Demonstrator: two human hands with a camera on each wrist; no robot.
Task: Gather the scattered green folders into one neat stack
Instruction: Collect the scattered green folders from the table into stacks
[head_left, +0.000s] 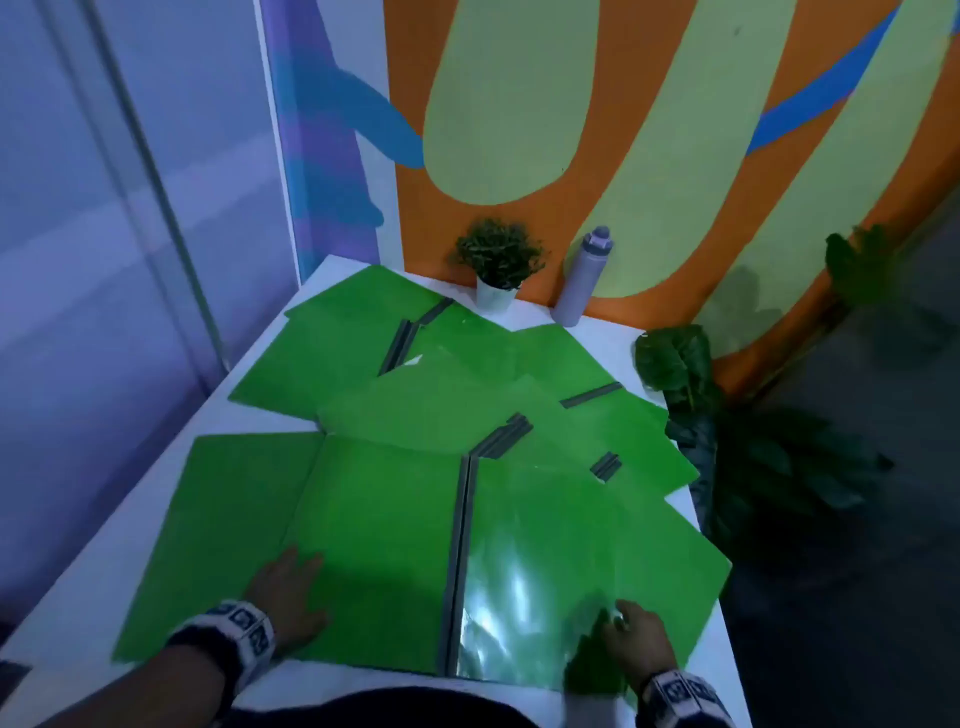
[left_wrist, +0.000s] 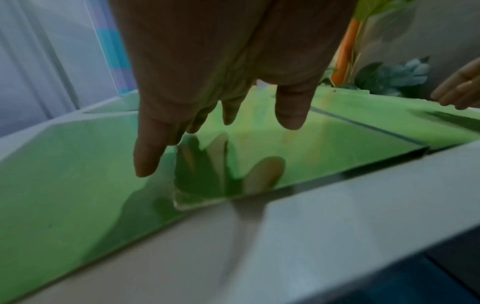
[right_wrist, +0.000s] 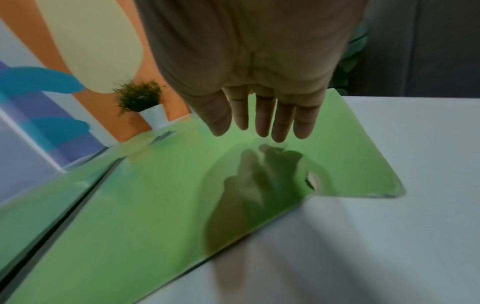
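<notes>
I judge the job barely begun: the green folders (head_left: 467, 415) lie fanned and overlapping across the white counter (head_left: 67, 587), no stack formed, while my left hand (head_left: 288, 592) and right hand (head_left: 636, 636) hover open-fingered over the nearest two, each grip empty.

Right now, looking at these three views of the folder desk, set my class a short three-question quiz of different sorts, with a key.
1. True or false: the left hand grips a folder corner.
2. Which stands nearer the potted plant: (a) the grey bottle, (b) the right hand?
3. Fill in: the green folders lie scattered on a ___ table.

Key:
1. False; its fingers are straight above the folder.
2. (a).
3. White.
</notes>
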